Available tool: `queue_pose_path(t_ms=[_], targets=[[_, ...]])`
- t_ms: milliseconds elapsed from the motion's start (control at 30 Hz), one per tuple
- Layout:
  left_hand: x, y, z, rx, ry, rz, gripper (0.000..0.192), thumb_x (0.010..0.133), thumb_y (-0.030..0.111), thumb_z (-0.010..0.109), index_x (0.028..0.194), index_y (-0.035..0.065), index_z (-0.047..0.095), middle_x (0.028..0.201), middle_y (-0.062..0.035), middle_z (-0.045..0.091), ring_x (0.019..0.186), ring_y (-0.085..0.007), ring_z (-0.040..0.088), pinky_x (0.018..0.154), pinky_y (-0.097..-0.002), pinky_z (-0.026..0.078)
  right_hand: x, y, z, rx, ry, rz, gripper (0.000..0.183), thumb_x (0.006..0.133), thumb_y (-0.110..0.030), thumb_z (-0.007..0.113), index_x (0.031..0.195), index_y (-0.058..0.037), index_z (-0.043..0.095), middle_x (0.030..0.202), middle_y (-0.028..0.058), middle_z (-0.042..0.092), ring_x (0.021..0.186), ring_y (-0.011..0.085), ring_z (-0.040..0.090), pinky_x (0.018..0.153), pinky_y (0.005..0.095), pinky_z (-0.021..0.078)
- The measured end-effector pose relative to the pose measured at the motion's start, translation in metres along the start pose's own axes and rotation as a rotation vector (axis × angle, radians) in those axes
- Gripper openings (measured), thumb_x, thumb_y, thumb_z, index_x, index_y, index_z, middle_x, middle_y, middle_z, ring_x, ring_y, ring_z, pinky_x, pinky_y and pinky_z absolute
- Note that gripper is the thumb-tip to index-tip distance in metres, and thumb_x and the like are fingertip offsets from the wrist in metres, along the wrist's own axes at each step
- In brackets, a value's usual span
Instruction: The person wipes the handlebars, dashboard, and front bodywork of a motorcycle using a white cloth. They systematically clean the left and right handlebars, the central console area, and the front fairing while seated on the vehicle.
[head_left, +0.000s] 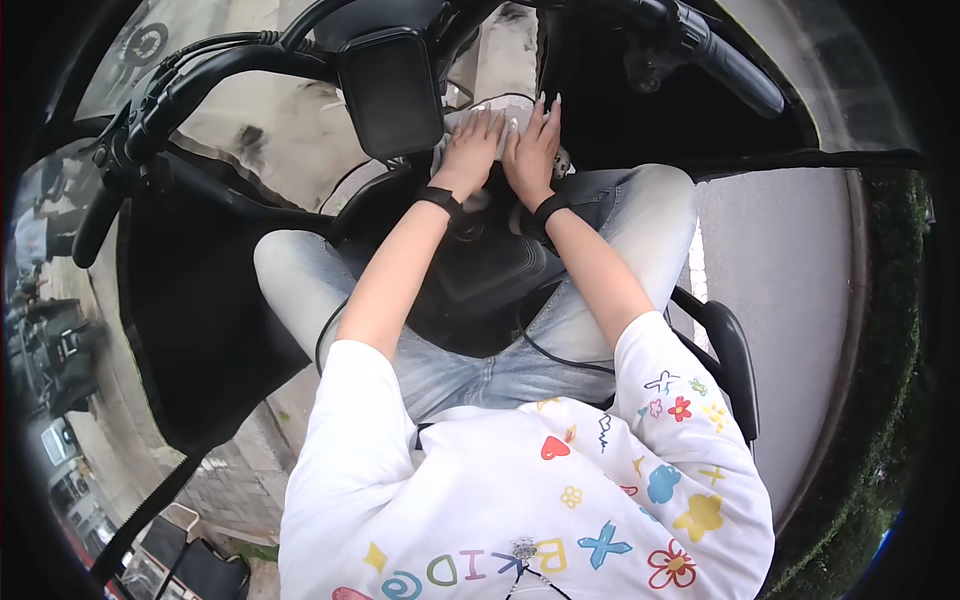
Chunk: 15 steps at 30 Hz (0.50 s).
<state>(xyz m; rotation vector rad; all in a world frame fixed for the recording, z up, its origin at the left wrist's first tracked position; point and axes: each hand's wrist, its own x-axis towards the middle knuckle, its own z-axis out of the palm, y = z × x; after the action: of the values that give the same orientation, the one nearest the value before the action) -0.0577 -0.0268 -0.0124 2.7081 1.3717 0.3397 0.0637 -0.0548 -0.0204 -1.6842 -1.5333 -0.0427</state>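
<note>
Both hands lie side by side beyond the knees, palms down, fingers pointing away from me. My left hand (470, 150) rests on a pale, cloth-like thing (491, 112) just right of a dark, blank display (395, 94) on the handlebar. Close beside it, my right hand (532, 154) touches the same pale thing, its fingers stretched out. What lies beneath the palms is hidden. Black bands circle both wrists. Under the forearms is a black scooter body part (480, 262), between my jeans-clad knees. Neither hand is on the handlebar grips.
The left handlebar grip (101, 225) and right handlebar grip (739, 82) flank the display. Dark panels spread on both sides. A black armrest-like bar (731, 360) is at right, beside the grey pavement (787, 300) and a green hedge (892, 375). Parked vehicles stand at far left.
</note>
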Motion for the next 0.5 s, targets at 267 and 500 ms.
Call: queue_pose_path(t_ms=[267, 500], targets=[[-0.107, -0.070, -0.120, -0.094, -0.165, 0.184, 0.044, 0.073, -0.004, 0.050, 0.116, -0.0017, 0.051, 0.128, -0.0137, 0.047, 0.116, -0.0307, 0.046, 0.098, -0.0393, 0.037, -0.041, -0.063, 0.002, 0.251, -0.386, -0.979, 0.064, 0.078, -0.025, 0.061, 0.133, -0.0065, 0.037, 0.135, 0.0161, 0.037, 0.127, 0.0280, 0.035, 0.107, 0.0471, 0.0239], [-0.139, -0.114, -0.109, -0.258, -0.369, -0.531, 0.060, 0.069, 0.006, 0.063, 0.126, 0.0063, 0.046, 0.125, -0.0195, 0.048, 0.108, -0.0354, 0.052, 0.090, -0.0397, 0.043, -0.034, -0.130, 0.059, 0.170, -0.605, -0.738, 0.084, 0.060, -0.035, 0.075, 0.128, -0.0011, 0.038, 0.124, 0.0222, 0.046, 0.118, 0.0321, 0.045, 0.100, 0.0411, 0.0358]])
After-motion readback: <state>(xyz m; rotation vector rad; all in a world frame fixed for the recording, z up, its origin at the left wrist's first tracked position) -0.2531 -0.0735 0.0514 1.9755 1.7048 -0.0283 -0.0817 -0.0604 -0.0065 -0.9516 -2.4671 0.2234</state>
